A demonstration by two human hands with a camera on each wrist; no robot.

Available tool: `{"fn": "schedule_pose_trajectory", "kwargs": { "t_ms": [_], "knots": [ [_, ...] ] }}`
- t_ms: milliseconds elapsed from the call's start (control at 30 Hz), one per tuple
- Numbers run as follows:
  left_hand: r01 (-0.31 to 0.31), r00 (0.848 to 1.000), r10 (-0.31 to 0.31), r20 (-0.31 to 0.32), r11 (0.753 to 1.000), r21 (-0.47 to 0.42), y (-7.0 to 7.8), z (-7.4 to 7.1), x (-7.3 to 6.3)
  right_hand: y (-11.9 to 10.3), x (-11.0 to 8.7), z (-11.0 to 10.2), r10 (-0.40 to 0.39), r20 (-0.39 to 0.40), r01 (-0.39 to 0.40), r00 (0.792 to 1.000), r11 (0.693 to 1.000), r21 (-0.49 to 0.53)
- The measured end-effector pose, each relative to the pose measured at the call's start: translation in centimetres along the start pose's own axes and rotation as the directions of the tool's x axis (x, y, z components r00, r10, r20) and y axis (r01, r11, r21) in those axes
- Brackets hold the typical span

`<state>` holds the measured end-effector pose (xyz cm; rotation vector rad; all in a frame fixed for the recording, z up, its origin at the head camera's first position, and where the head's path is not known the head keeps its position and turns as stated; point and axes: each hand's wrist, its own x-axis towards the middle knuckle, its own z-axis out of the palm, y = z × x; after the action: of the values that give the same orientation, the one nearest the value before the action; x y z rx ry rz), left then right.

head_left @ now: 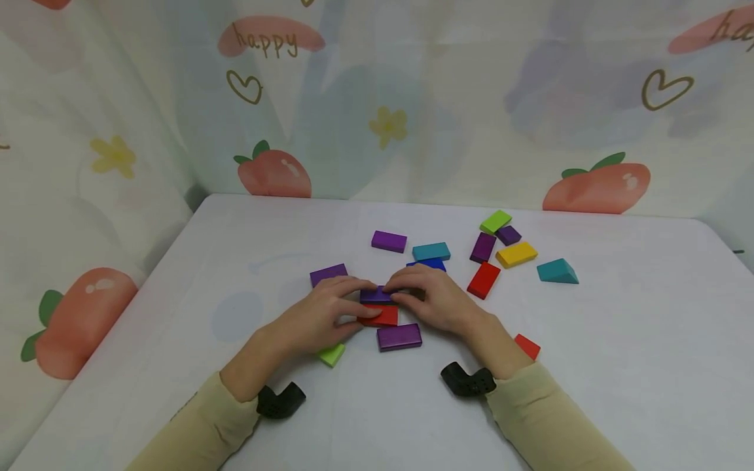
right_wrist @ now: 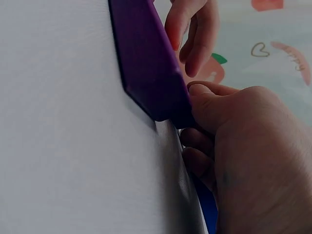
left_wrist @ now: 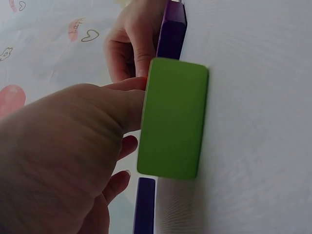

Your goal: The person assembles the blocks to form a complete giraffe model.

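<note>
A dark purple block (head_left: pixel 377 296) and a red block (head_left: pixel 385 316) lie side by side, long edges together. My left hand (head_left: pixel 326 311) reaches in from the left, one fingertip on the purple block's left end and another on top of the red block. At the opposite end, my right hand (head_left: pixel 438 297) pinches the dark purple block between thumb and fingers. Just nearer than the red block is a purple block (head_left: pixel 399 337). A green block (left_wrist: pixel 173 119) fills the left wrist view's middle, partly hiding the left thumb.
Beyond the hands lie a violet block (head_left: pixel 328 273), a purple block (head_left: pixel 389 241), a teal block (head_left: pixel 431 251) and a blue block (head_left: pixel 434 263). Several colored blocks cluster at right, including a yellow block (head_left: pixel 516 254) and a teal triangular block (head_left: pixel 557 271). A red block (head_left: pixel 527 347) sits by the right forearm.
</note>
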<state>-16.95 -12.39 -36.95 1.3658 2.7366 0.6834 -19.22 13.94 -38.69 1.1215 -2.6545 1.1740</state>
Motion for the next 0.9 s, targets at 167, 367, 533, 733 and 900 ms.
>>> {"fn": "schedule_pose_trajectory", "kwargs": {
  "t_ms": [167, 367, 533, 733, 900],
  "knots": [
    [-0.028, 1.0, 0.028, -0.006, 1.0, -0.003, -0.1, 0.1, 0.1, -0.3, -0.3, -0.1, 0.008, -0.004, -0.008, 1.0, 1.0, -0.007],
    [-0.021, 1.0, 0.021, 0.017, 1.0, -0.008, -0.2, 0.1, 0.0, -0.4, -0.2, -0.1, 0.003, 0.004, -0.003, 1.0, 1.0, 0.006],
    [-0.022, 0.999, 0.022, 0.027, 1.0, -0.017, -0.2, 0.0, 0.0, -0.5, -0.2, -0.2, 0.008, -0.002, -0.008, 1.0, 1.0, 0.014],
    [-0.03, 0.999, 0.031, 0.024, 0.999, -0.032, -0.2, 0.0, -0.2, -0.5, -0.2, -0.8, 0.049, -0.148, -0.047, 0.988, 0.999, 0.016],
    [0.014, 0.999, -0.012, 0.052, 0.999, -0.045, 0.1, -0.2, -0.2, -0.3, -0.6, -2.1, 0.183, -0.27, -0.211, 0.945, 0.974, -0.077]
  ]
}}
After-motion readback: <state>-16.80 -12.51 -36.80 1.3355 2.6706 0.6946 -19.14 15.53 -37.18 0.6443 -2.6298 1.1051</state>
